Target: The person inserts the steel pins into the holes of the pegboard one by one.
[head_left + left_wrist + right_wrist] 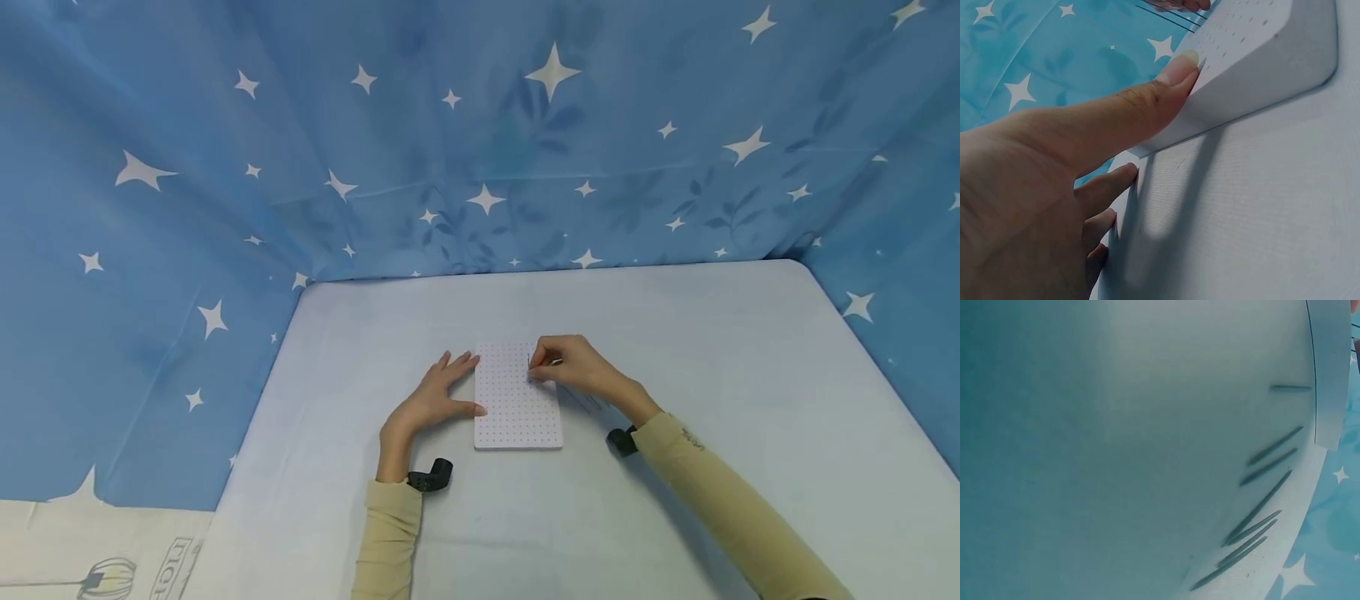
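A white pegboard block (517, 421) with rows of small holes lies on the table. My left hand (431, 404) is at its left side with fingers spread. In the left wrist view, the thumb (1147, 106) presses the block's top edge, and the other fingertips are lower, near its side. Over the upper right part of the block, my right hand (573, 364) pinches a thin metal rod (557, 362). Another thin rod (528, 361) stands at its fingertips. Thin rods (1169, 20) also show in the left wrist view. The right wrist view hardly shows the hand.
The white table (675, 350) surrounds the block. Several thin rod-like shadows (1260, 506) fall on the table right of the block (1332, 375). A blue curtain with white stars (420, 150) hangs behind and at both sides. A black wrist camera (431, 475) sits on the left wrist.
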A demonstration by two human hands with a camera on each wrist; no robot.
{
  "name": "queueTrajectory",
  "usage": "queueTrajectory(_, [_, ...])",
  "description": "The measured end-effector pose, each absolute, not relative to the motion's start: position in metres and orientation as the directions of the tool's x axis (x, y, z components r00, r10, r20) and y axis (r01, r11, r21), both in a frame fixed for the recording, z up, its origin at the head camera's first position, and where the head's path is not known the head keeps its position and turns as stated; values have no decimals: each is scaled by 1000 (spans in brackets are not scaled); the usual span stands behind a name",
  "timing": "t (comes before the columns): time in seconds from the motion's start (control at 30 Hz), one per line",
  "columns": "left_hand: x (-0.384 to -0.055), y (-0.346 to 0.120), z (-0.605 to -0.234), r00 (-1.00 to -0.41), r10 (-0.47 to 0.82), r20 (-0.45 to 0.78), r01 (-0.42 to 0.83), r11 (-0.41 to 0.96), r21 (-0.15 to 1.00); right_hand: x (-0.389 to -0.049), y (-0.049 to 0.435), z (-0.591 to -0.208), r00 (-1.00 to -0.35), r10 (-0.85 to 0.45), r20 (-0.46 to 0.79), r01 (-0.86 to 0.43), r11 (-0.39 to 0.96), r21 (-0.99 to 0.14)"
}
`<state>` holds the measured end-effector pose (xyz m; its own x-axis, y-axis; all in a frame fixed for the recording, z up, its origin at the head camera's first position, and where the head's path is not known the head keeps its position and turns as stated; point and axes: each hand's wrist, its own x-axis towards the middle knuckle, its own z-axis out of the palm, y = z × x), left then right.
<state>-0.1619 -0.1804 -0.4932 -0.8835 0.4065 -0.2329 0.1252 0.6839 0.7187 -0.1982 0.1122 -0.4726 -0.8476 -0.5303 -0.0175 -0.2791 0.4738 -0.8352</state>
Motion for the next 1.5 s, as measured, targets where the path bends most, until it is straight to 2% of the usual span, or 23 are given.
queueTrajectory(0.5, [-162, -188, -494, -889, 396, -229, 118, 682, 722, -201, 108, -470, -841, -530, -105, -270, 582, -767])
queueTrajectory(0.8, [-161, -188, -495, -879, 415, -235, 119, 668, 734, -198, 127, -469, -836, -544, -76, -323, 598, -733])
queueTrajectory(1.13, [-162, -185, -493, -884, 407, -232, 113, 666, 738, -200, 155, -464, -865, -482, -142, -198, 587, -785])
queueTrajectory(1.5, [-162, -185, -496, -887, 398, -233, 110, 674, 731, -201, 180, -466, -883, -424, -200, -141, 647, -750])
